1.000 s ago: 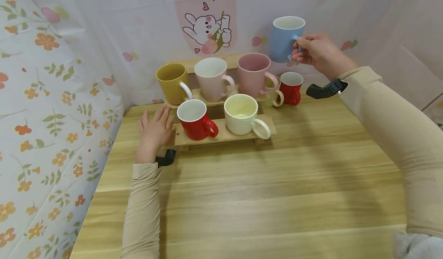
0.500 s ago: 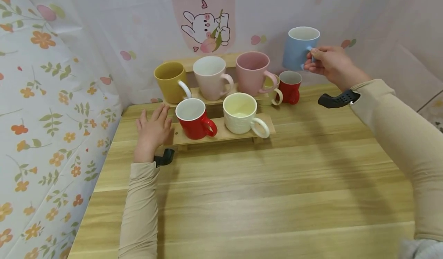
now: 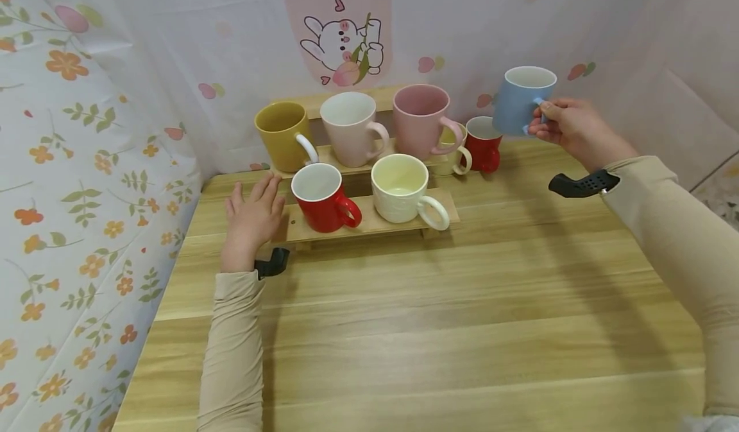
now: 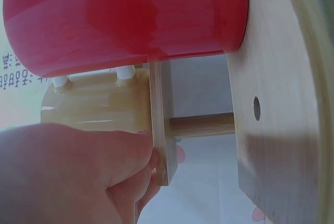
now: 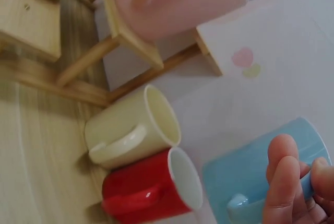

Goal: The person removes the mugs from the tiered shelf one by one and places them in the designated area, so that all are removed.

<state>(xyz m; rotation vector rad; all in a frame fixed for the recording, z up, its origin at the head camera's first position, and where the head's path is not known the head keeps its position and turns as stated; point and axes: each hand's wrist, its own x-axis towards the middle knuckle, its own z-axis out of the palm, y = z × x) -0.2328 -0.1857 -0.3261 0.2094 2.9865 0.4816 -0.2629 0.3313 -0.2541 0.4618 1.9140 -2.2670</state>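
Note:
My right hand [image 3: 583, 130] pinches the handle of a light blue mug [image 3: 516, 101] and holds it upright in the air, right of the rack. The mug's lower part overlaps a small red mug [image 3: 482, 143] in the head view. That red mug and a cream mug [image 5: 130, 130] stand side by side on the table at the rack's right end. My left hand [image 3: 252, 217] rests at the left end of the wooden rack [image 3: 369, 220]. Its fingertips are at the upper shelf's end, close to a mustard mug [image 3: 283, 133], as the left wrist view shows.
The upper shelf also bears a pale pink mug [image 3: 349, 133] and a darker pink mug [image 3: 418, 124]. On the lower shelf stand a red mug [image 3: 320, 201] and a pale yellow mug [image 3: 398, 194]. A printed curtain [image 3: 231, 34] hangs behind the wooden table [image 3: 433, 329].
My right hand has carried the blue mug to the right and lower, from beside the darker pink mug to right of the small red mug. My left hand stays at the rack's end.

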